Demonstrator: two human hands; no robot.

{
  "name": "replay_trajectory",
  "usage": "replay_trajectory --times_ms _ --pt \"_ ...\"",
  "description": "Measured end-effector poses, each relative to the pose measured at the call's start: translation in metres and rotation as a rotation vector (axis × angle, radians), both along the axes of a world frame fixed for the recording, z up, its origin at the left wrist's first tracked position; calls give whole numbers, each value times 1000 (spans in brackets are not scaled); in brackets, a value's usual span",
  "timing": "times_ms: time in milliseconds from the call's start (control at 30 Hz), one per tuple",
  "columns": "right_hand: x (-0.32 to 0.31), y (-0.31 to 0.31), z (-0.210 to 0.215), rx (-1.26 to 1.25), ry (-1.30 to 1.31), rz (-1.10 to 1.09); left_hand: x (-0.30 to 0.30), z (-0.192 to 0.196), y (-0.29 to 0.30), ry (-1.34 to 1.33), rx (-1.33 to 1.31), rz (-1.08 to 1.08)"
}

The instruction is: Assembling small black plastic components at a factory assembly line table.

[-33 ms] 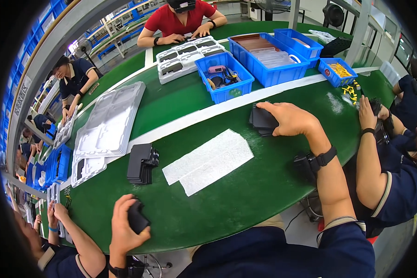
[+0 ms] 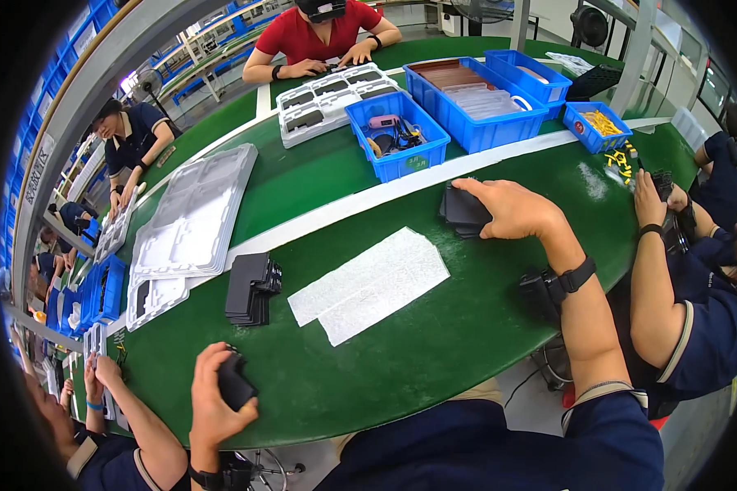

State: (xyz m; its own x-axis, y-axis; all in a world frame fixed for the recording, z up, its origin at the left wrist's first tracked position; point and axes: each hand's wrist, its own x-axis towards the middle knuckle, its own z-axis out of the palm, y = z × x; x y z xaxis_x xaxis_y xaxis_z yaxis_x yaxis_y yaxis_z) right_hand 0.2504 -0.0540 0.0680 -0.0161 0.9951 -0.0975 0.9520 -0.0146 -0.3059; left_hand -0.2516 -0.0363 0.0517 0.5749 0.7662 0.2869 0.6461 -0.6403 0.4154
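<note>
Near the table's front left edge, my left hand [image 2: 214, 399] is closed around a black notched piece [image 2: 235, 383], fingers on one side and thumb on the other. My right hand [image 2: 512, 211] reaches across the table and grips the edge of a stack of black plates [image 2: 462, 211], thumb low and fingers on top. Between the hands lie white textured sheets [image 2: 370, 285], partly overlapping. Left of them stands another stack of black L-shaped plates [image 2: 249, 288], which neither hand touches.
White moulded trays [image 2: 190, 214] are piled at the left. Beyond the white strip stand a blue bin of tools [image 2: 409, 166], a larger blue bin [image 2: 499, 135] and a small bin of yellow parts [image 2: 598, 147]. A co-worker's hand [image 2: 650, 200] works at the right edge.
My left hand and the black piece in it have shifted slightly left. My right hand stays on its stack almost unmoved.
</note>
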Motion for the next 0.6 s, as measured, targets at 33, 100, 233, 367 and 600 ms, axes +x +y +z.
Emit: replay_trajectory --times_ms 33,100,233,367,600 --pt "-7 3 1 -2 20 -19 -12 -3 5 14 26 37" --pt "-14 6 0 -3 40 -34 -25 -1 16 12 28 96" --pt "-27 10 -12 99 73 -71 -43 -1 48 10 -35 130" --pt "-34 9 -11 66 60 -30 -37 16 58 43 -145 156" --pt "-47 21 -14 109 69 -69 30 54 37 -123 203 -99"
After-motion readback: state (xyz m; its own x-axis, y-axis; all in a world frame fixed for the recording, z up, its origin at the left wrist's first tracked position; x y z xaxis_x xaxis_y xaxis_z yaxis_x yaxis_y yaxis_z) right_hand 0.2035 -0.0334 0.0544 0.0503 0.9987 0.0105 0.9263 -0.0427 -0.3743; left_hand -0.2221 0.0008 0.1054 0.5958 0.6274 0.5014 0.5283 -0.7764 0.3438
